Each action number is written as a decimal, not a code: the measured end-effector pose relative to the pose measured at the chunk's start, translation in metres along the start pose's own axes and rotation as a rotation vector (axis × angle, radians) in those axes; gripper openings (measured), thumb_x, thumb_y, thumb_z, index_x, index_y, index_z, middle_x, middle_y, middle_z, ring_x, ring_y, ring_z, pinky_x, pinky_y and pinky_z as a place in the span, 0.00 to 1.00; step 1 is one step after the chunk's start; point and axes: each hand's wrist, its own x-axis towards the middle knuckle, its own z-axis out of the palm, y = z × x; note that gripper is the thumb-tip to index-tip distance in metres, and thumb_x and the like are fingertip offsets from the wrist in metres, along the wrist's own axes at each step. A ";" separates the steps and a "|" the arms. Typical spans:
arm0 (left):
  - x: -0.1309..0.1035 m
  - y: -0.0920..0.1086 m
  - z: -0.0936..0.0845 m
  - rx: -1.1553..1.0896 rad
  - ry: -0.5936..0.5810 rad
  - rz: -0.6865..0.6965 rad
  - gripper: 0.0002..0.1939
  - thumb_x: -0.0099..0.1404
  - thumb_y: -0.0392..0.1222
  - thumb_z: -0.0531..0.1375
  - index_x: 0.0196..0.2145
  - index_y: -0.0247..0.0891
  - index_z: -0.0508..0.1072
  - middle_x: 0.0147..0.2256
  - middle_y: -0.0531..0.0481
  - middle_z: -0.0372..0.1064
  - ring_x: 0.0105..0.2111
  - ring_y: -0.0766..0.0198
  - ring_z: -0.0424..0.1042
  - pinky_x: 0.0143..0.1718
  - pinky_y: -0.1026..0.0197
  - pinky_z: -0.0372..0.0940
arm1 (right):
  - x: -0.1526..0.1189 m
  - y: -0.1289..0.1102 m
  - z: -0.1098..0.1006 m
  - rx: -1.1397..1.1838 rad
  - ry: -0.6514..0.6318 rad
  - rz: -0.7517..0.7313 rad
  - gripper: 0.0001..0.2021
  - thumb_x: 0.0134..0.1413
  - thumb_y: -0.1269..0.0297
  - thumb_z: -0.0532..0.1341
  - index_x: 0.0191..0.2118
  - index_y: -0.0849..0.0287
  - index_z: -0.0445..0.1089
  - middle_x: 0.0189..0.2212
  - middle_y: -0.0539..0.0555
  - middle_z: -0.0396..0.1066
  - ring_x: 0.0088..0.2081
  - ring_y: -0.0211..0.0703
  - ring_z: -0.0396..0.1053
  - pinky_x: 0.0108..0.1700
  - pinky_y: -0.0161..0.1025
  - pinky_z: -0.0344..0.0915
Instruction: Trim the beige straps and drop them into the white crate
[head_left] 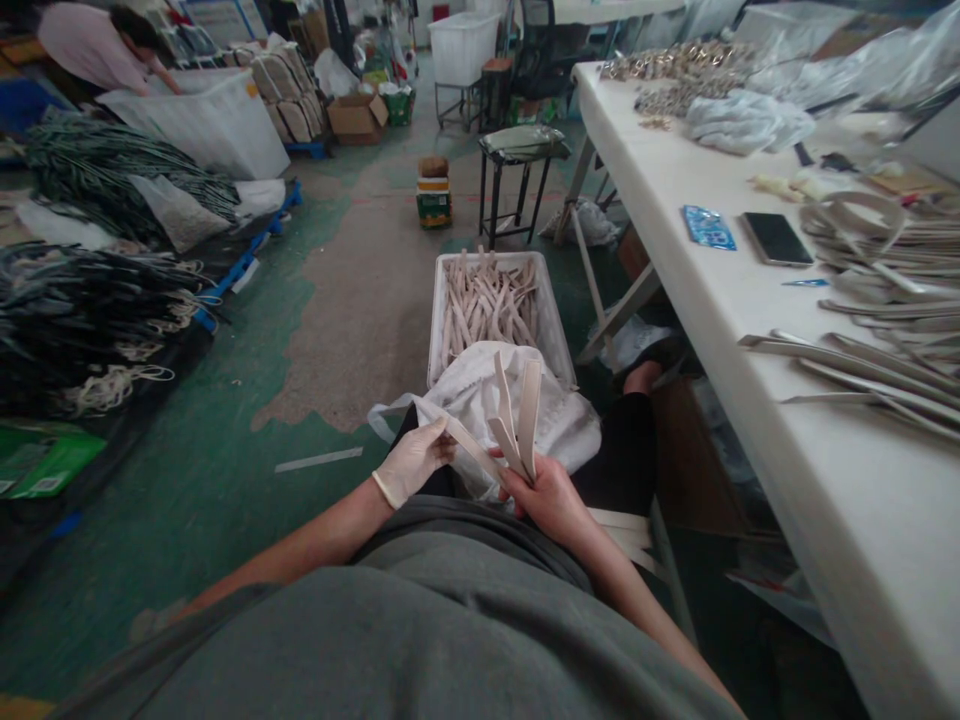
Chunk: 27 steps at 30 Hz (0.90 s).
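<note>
My left hand (pixel 414 462), in a pale glove, pinches the end of one beige strap (pixel 471 442) and holds it out to the left. Bare and closed, my right hand (pixel 546 497) grips the other part of that strap along with several more beige straps (pixel 529 410) that stick up from the fist. Under both hands a white plastic bag (pixel 574 425) lies across my lap. Just beyond my knees, a white crate (pixel 556 330) holds many similar beige strips (pixel 491 300). More pale straps (pixel 626 535) lie beneath my right forearm.
On my right runs a long white table (pixel 757 420) with grey straps (pixel 885 370), a phone (pixel 777 240) and a blue packet (pixel 709 228). A black stool (pixel 517 175) stands ahead. Bundled dark cords (pixel 90 320) lie at left. A person (pixel 101 50) bends over a large white bin (pixel 206 125).
</note>
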 end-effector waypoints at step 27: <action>0.003 -0.011 0.005 -0.027 -0.052 0.004 0.10 0.54 0.38 0.71 0.30 0.33 0.75 0.23 0.53 0.70 0.21 0.72 0.67 0.26 0.68 0.65 | 0.033 -0.014 0.003 -0.215 -0.027 -0.118 0.15 0.62 0.61 0.53 0.51 0.58 0.70 0.27 0.49 0.76 0.19 0.35 0.70 0.25 0.32 0.65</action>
